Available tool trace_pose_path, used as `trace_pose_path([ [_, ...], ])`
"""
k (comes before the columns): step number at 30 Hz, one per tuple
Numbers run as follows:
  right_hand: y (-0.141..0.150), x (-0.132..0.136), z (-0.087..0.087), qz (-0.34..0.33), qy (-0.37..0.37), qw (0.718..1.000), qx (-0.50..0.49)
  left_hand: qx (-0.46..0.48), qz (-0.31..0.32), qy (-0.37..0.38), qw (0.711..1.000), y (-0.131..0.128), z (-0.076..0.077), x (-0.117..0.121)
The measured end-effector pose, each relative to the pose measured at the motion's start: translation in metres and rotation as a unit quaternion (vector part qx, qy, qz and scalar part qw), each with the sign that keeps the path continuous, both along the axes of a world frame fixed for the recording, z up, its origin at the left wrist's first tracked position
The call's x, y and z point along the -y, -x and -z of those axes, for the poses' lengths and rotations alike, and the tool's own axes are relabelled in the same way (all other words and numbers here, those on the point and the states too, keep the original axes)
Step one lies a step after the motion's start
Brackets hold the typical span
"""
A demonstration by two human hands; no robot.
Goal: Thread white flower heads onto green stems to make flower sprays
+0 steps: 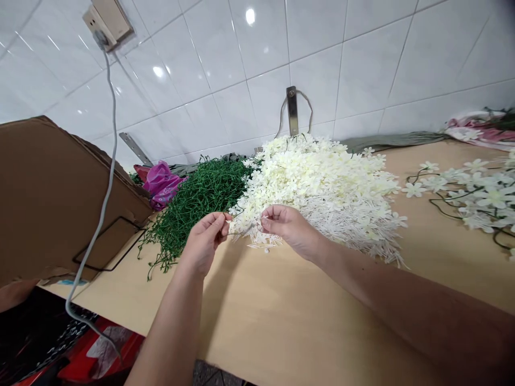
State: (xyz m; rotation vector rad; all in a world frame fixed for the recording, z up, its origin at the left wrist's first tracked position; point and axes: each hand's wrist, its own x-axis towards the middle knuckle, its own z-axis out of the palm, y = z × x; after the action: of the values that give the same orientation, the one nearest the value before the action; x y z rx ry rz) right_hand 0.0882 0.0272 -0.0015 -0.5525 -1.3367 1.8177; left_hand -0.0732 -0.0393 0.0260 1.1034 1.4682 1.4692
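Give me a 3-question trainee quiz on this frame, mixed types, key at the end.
1. True or false: the green stem pile lies left of the white flower pile.
2. What spans the gap between the left hand and the right hand? A) scissors; B) a thin strand; C) a glass bottle.
3. Fill in: the grey cable is plugged into a wall ____.

Key: 1 true; 2 B; 3 socket.

Glossy white-tiled wall (370, 64), pale tabletop (257, 316)
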Motion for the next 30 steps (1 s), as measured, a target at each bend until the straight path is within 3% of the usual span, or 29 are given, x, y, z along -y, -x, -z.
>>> trace_pose_path([
  [6, 0.0, 0.001, -0.003, -0.053, 0.064, 0.996, -0.031, -0.073, 0.016, 0.017, 0.997, -0.018, 0.017, -0.007],
  [18, 0.001, -0.004, 0.002, -0.029, 0.07, 0.997, 0.021, -0.107, 0.087, 0.076, 0.988, -0.038, 0.016, -0.01],
  [30, 0.0, -0.003, 0.006, -0.09, 0.12, 0.989, -0.001, -0.057, 0.164, 0.079, 0.982, -0.019, 0.027, -0.008],
])
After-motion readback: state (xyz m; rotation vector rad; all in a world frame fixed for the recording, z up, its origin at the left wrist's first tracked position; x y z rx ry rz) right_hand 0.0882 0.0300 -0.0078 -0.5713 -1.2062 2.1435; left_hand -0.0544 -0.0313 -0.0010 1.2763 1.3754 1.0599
